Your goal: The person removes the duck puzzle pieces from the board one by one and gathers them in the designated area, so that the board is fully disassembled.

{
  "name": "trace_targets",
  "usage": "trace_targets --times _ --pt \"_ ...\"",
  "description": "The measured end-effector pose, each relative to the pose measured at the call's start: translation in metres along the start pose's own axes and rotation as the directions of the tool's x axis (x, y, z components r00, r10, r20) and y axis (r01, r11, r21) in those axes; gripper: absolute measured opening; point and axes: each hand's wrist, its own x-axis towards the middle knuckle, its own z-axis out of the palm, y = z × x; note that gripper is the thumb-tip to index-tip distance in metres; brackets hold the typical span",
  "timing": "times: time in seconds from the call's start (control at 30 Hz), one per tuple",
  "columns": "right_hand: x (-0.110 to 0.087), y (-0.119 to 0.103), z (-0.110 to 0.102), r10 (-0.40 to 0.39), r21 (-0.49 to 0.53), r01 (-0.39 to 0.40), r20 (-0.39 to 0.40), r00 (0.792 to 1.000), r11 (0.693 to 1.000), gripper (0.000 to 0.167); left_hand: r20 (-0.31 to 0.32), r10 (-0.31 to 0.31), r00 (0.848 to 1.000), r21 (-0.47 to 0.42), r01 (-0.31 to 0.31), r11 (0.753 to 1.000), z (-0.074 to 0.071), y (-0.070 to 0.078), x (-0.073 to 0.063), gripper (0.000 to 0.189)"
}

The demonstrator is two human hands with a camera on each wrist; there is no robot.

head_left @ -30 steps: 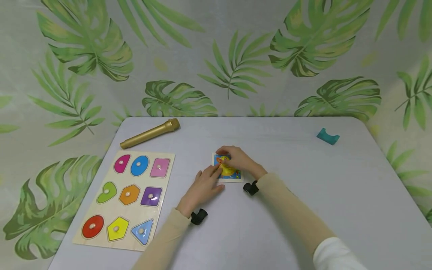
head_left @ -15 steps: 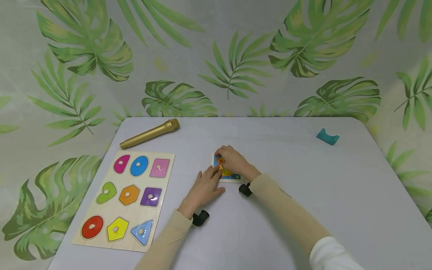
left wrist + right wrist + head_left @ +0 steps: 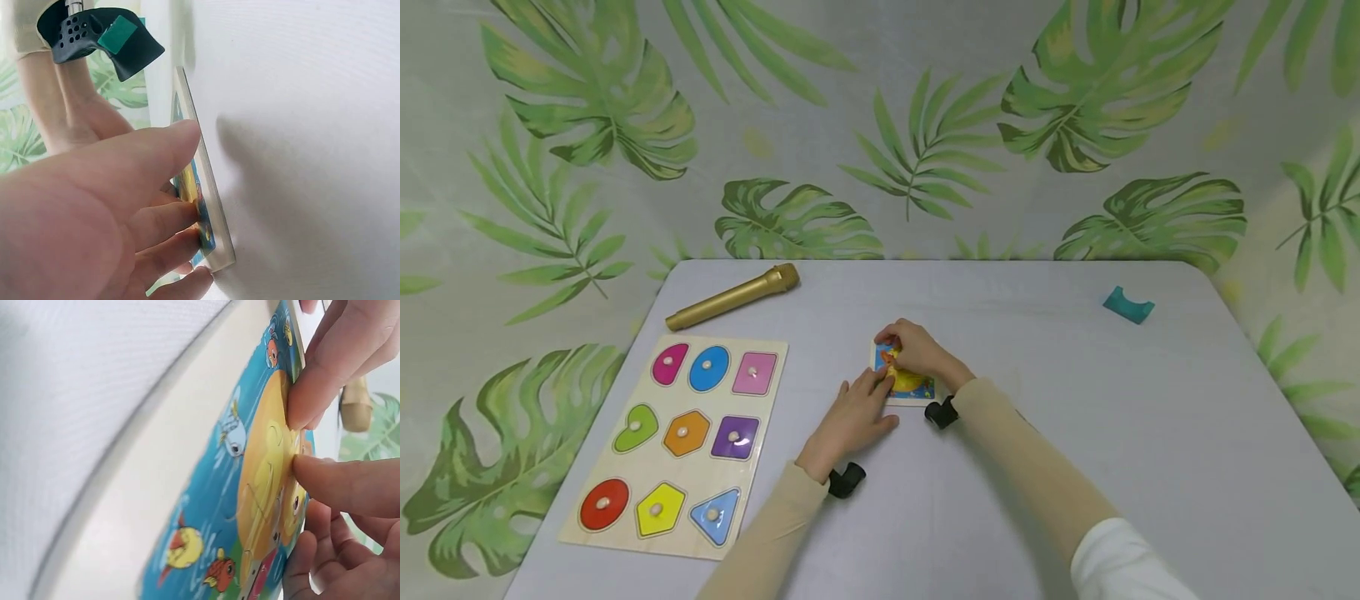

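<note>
A small square jigsaw puzzle (image 3: 917, 388) with a yellow duck on blue lies flat mid-table, its pale border visible in the right wrist view. My left hand (image 3: 848, 421) lies at its near left, fingers extended and fingertips touching the duck picture; the left thumb (image 3: 181, 140) stays beside the board's edge. From the far right, my right hand (image 3: 920, 348) reaches over the picture with curled fingers. Its thumb and fingers pinch a puzzle piece (image 3: 295, 503) around the duck's head. The hands partly hide this piece, and its exact outline cannot be made out.
A wooden shape board (image 3: 692, 467) with several coloured knobbed pieces lies to the left. Behind it, a gold microphone (image 3: 733, 297) rests near the table's back edge. A teal curved block (image 3: 1128, 306) sits at the back right.
My right hand and forearm have shifted slightly left over the puzzle, with the wrist turning a little. The left hand stays almost where it was, fingertips on the picture.
</note>
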Motion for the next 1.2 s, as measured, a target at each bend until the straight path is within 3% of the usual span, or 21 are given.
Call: trace_targets --times 0.3,0.53,0.67,0.83,1.0,1.2 --pt "0.0 0.002 0.0 0.003 -0.018 -0.003 0.008 1.0 1.0 0.046 0.018 -0.014 1.0 -0.014 0.015 1.0 -0.004 0.002 0.001 0.06" --pt "-0.001 -0.003 0.002 0.001 -0.112 0.003 0.03 1.0 0.994 0.045 -0.012 0.013 1.0 -0.006 -0.013 1.0 -0.003 0.002 0.001 0.058" --pt "-0.002 -0.005 0.003 0.0 -0.126 -0.001 -0.007 1.0 0.992 0.036 -0.008 0.01 1.0 -0.003 -0.01 1.0 -0.003 0.002 0.001 0.059" --pt "0.0 0.001 0.005 -0.003 -0.045 -0.001 -0.08 0.997 0.999 0.019 0.01 0.001 1.0 0.012 -0.001 1.0 -0.005 0.002 0.001 0.06" --pt "0.0 0.008 0.004 -0.013 0.089 0.024 -0.125 0.992 0.996 0.016 0.0 0.01 1.0 0.025 -0.01 1.0 -0.005 0.001 0.001 0.059" --pt "-0.007 0.018 -0.011 0.072 0.315 -0.025 -0.141 0.987 0.949 0.017 0.009 -0.008 1.0 0.011 0.008 1.0 -0.005 0.001 0.001 0.059"
